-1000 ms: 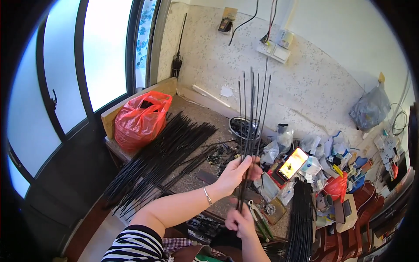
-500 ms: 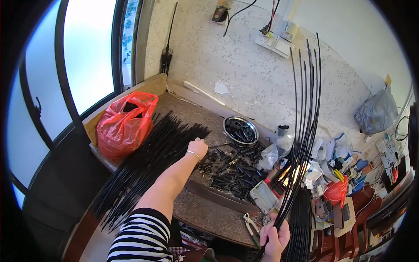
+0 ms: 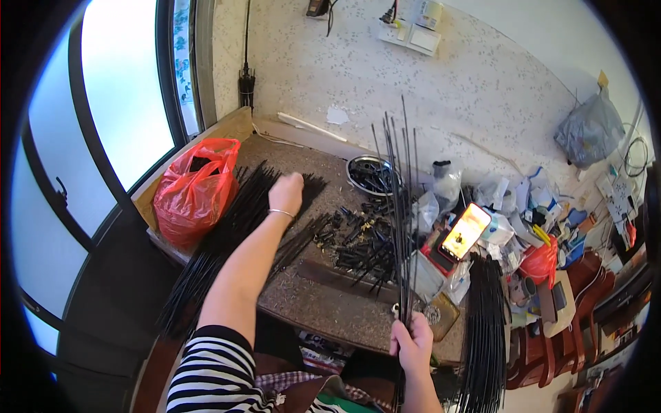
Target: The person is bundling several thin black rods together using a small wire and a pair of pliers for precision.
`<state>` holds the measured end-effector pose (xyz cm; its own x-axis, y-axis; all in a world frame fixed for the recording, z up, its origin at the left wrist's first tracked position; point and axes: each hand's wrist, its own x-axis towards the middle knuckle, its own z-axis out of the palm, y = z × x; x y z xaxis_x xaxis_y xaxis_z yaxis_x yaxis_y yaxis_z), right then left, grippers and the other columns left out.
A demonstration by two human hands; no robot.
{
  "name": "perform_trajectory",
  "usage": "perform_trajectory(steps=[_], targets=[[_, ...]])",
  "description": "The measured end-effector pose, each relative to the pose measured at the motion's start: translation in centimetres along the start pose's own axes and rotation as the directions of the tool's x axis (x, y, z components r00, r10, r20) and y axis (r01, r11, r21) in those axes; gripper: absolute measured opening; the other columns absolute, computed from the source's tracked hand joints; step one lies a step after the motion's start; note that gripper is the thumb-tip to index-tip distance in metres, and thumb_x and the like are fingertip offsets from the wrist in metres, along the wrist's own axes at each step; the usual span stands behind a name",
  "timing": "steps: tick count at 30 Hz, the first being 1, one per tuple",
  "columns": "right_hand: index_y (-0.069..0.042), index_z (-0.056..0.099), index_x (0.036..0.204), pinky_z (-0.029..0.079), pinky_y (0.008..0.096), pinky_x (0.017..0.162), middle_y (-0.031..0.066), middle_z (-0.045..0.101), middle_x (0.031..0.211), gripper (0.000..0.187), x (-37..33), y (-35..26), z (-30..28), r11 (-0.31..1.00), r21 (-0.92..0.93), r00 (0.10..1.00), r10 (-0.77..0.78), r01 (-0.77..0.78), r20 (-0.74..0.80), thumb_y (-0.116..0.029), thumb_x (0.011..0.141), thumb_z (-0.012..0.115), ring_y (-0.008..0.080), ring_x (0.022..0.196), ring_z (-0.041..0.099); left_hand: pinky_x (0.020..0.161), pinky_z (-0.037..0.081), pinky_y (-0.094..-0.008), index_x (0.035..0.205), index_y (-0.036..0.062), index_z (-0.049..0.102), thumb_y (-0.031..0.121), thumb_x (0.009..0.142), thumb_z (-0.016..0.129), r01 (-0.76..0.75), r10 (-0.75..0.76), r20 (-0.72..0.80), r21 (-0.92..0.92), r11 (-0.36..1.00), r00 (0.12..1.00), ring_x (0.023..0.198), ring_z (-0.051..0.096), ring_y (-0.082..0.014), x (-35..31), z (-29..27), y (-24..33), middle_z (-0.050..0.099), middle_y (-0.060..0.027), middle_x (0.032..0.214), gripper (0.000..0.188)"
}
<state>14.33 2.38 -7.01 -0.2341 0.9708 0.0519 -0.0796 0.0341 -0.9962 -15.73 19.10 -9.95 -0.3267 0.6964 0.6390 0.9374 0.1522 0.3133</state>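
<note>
My left hand point(image 3: 287, 193) is over the right side of a wide pile of thin black rods point(image 3: 248, 215) on the left of the table. Its fingers are curled closed, and whatever is in them is hidden from me. Nearer the front edge, my right hand point(image 3: 414, 339) grips a small bundle of long thin black rods point(image 3: 399, 227), which stand up from the fist and spread slightly at the top. Between my hands lie scattered short black parts point(image 3: 358, 234). A few loose rods point(image 3: 301, 241) lie beside my left forearm.
A red plastic bag point(image 3: 196, 199) stands left of the pile. Behind the short parts is a round metal bowl point(image 3: 350, 180) of black pieces. A lit phone point(image 3: 466, 232), clear bags and clutter fill the right. Another rod bundle point(image 3: 483, 323) hangs over the front edge there.
The view has shifted a little. My right hand has moved left with its rods, uncovering the phone. My left hand has moved left and up over the pile.
</note>
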Motion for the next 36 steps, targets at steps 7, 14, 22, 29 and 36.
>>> perform_trajectory(steps=[7,14,22,29,36], targets=[[-0.002,0.043,0.080,0.026,0.0153,0.029,-0.0001,0.041,0.049,0.011,0.5,-0.3,-0.3,1.000,0.011,0.995,0.023,-0.022,-0.099,-0.013,0.077,0.042,0.0049,0.032,0.036,0.054,0.041,-0.0261,0.076,0.0021,0.055,0.005,0.067,0.047,-0.132,0.297,0.227,-0.544,0.829,0.927,0.059,0.052,-0.0215,-5.5,-14.9,1.3,0.053,-0.0113,0.065,0.012],[0.000,0.042,0.094,0.023,0.0136,0.029,0.0004,0.042,0.054,0.021,1.0,-1.4,-0.1,0.997,-0.002,0.993,-0.077,0.077,-0.094,-0.013,0.078,0.039,0.0033,0.032,0.032,0.058,0.042,-0.0297,0.081,0.0038,0.053,0.008,0.058,0.050,-0.379,0.675,0.640,-0.560,0.737,0.367,0.066,0.052,-0.0220,-19.7,-14.1,1.5,0.052,-0.0092,0.071,0.024],[-0.005,0.039,0.076,0.027,0.0149,0.030,-0.0003,0.040,0.053,0.010,0.4,-0.8,1.0,1.000,0.003,0.997,-0.005,0.005,-0.081,-0.013,0.077,0.043,0.0032,0.034,0.034,0.063,0.041,-0.0335,0.090,0.0049,0.050,0.023,0.065,0.051,-0.253,0.488,0.786,-0.419,0.872,0.378,0.076,0.051,-0.0255,-22.8,-7.1,6.3,0.053,-0.0103,0.081,0.030],[-0.001,0.038,0.082,0.033,0.0171,0.037,0.0001,0.042,0.055,0.015,0.0,2.3,3.2,0.950,-0.233,0.975,-0.220,0.209,-0.019,-0.006,0.072,0.047,0.0057,0.041,0.040,0.074,0.036,-0.0244,0.103,0.0002,0.038,0.012,0.078,0.040,0.732,0.611,0.546,-0.677,-0.081,0.573,0.087,0.046,-0.0131,-13.6,-10.8,13.2,0.049,-0.0084,0.092,0.027],[-0.002,0.034,0.098,0.035,0.0202,0.043,0.0041,0.046,0.059,0.035,-2.1,6.7,1.3,0.977,-0.005,0.887,0.196,-0.213,0.418,0.000,0.067,0.052,0.0099,0.048,0.044,0.076,0.039,-0.0319,0.105,0.0013,0.038,0.006,0.074,0.044,0.702,0.492,0.506,-0.572,-0.423,0.709,0.089,0.047,-0.0224,-8.5,-11.1,12.9,0.048,-0.0147,0.096,0.032]])
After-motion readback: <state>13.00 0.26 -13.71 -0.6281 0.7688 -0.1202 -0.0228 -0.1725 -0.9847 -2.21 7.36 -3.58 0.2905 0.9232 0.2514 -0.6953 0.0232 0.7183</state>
